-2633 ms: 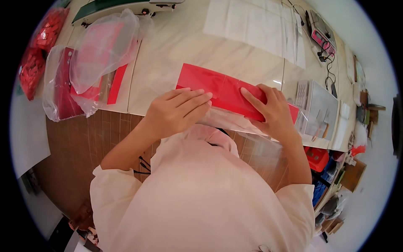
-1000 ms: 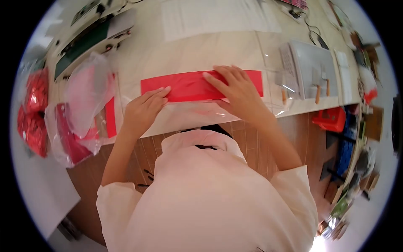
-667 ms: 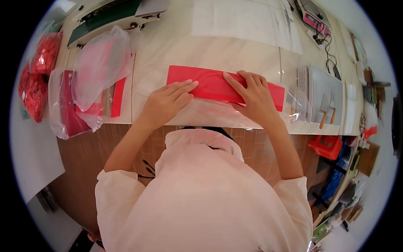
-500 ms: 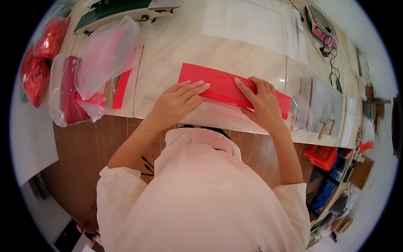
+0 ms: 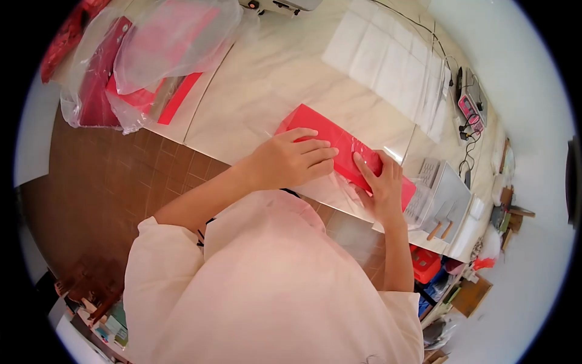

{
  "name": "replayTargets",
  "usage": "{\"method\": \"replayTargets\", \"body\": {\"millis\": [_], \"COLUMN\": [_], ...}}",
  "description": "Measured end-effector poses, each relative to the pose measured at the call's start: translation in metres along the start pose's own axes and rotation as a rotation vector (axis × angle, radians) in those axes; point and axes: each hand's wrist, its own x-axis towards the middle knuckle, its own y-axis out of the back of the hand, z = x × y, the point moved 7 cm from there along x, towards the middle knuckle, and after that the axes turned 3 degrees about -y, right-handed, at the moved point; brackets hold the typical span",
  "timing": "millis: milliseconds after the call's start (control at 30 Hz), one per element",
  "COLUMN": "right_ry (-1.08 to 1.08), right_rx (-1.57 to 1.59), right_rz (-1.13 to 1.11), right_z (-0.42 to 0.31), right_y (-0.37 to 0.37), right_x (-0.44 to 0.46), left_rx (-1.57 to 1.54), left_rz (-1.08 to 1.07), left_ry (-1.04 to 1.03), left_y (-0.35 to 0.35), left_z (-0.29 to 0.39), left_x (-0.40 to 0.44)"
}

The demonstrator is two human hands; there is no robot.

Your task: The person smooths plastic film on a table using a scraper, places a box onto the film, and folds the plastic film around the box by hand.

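Note:
A long, flat red packet [image 5: 327, 130] lies slanted near the table's front edge, with clear plastic film around it. My left hand [image 5: 297, 156] rests on its left part, the fingers stretched over the red surface and the thumb hidden. Toward the packet's right end, my right hand [image 5: 382, 182] grips the near side, with fingers on top and the thumb at the near edge. Loose clear film shows below the packet between the two hands.
Plastic bags [image 5: 176, 42] with red and pink sheets lie at the left. White translucent sheets [image 5: 388, 67] are at the back. On the right are a scale [image 5: 473, 100] with cables and a grey board [image 5: 445, 206] bearing two wooden-handled tools. A red container [image 5: 425, 264] stands below the table.
The view has turned, so the table and packet now slant down to the right. My left hand has slid farther onto the packet. My right hand stays near its right end.

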Motion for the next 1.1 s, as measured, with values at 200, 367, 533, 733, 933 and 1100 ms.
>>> {"method": "replayTargets", "body": {"millis": [200, 367, 533, 733, 933, 1100], "right_ry": [-0.004, 0.015, -0.015, -0.031, -0.063, -0.085], "right_rx": [0.054, 0.047, 0.037, 0.003, -0.018, 0.035], "right_rz": [0.038, 0.003, -0.019, -0.024, 0.009, 0.006], "right_z": [-0.017, -0.032, -0.037, -0.031, -0.022, -0.020], "right_y": [0.003, -0.009, -0.008, -0.006, -0.011, -0.002], "right_x": [0.007, 0.012, 0.015, 0.008, -0.005, -0.006], "left_rx": [0.015, -0.032, -0.094, -0.120, -0.109, -0.118], "left_rz": [0.109, 0.063, 0.000, -0.046, -0.018, -0.029], "left_ry": [0.046, 0.102, 0.145, 0.178, 0.187, 0.191], "left_y": [0.019, 0.021, 0.020, 0.014, 0.009, 0.012], "left_z": [0.001, -0.007, -0.017, -0.021, -0.017, -0.018], "left_x": [-0.002, -0.021, -0.023, -0.022, -0.020, -0.015]}}
